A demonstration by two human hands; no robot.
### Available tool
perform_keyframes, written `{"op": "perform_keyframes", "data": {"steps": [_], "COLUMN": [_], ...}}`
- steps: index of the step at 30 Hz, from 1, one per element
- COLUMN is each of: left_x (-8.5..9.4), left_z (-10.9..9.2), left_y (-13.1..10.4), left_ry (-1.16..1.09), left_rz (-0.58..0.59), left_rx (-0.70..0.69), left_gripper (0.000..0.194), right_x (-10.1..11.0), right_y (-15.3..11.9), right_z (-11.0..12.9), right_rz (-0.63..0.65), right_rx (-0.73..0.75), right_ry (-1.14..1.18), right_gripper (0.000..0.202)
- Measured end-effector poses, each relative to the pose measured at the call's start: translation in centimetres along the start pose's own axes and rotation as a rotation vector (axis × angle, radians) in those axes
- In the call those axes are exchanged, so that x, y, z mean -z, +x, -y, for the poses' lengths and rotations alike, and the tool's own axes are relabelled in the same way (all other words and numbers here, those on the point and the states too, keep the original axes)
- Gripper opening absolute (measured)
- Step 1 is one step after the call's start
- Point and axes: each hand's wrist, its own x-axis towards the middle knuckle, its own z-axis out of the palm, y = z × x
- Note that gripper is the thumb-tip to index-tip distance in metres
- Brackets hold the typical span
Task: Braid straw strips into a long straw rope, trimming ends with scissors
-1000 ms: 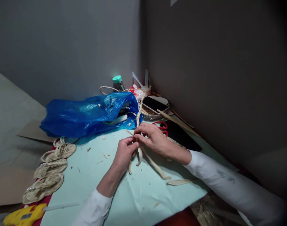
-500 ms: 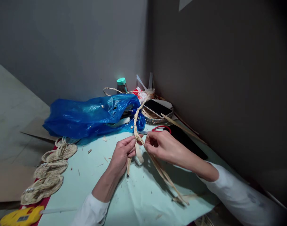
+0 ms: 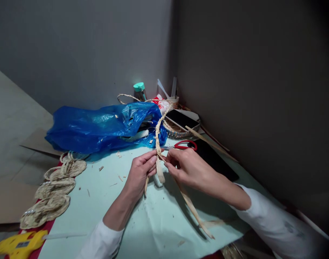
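A tan braid of dried plant fibre (image 3: 158, 135) runs down from the back of the table to my fingers. My left hand (image 3: 141, 171) pinches its lower end between thumb and forefinger. My right hand (image 3: 184, 166) is closed on a long loose fibre strip (image 3: 190, 207), which trails below it toward the front right. Another strip end (image 3: 160, 172) hangs between my hands, and a short one pokes out beneath my left fingers. Red-handled scissors (image 3: 186, 144) lie just behind my right hand, their blades partly hidden.
A blue plastic bag (image 3: 99, 126) lies at the back left. A phone (image 3: 182, 119) rests on a round basket (image 3: 180, 135), near a green-lidded bottle (image 3: 139, 90). Coiled fibre pieces (image 3: 55, 189) and a yellow glue gun (image 3: 21, 244) line the left edge. A black flat object (image 3: 215, 162) lies right.
My right hand remains close to the braid's end, and the strips below it hang closer together. The view has shifted slightly. Both hands keep their grip.
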Motion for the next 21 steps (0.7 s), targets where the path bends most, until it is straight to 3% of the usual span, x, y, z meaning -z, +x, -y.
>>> {"op": "perform_keyframes", "data": {"steps": [6,13,17,21], "left_x": [-0.4,-0.4,-0.3,-0.1], "left_z": [-0.2,0.0,0.1,0.0], "left_y": [-0.1,-0.1,-0.1,-0.1], "left_ry": [0.003,0.051,0.088,0.107], "left_rz": [0.003,-0.052,-0.114,-0.168], "left_rx": [-0.018,-0.03,-0.025,-0.037], "left_gripper": [0.035,0.032,0.028,0.028], "right_x": [-0.8,-0.9,-0.6,0.5], "right_y": [0.0,-0.2,-0.1,0.2], "right_z": [-0.1,0.7,0.4,-0.7], "right_rz": [0.022,0.058,0.084,-0.043], "right_rx": [0.004,-0.029,0.023,0.064], "right_ry": [-0.078,-0.151,-0.207,-0.146], "right_gripper": [0.016,0.022,0.024,0.028]}}
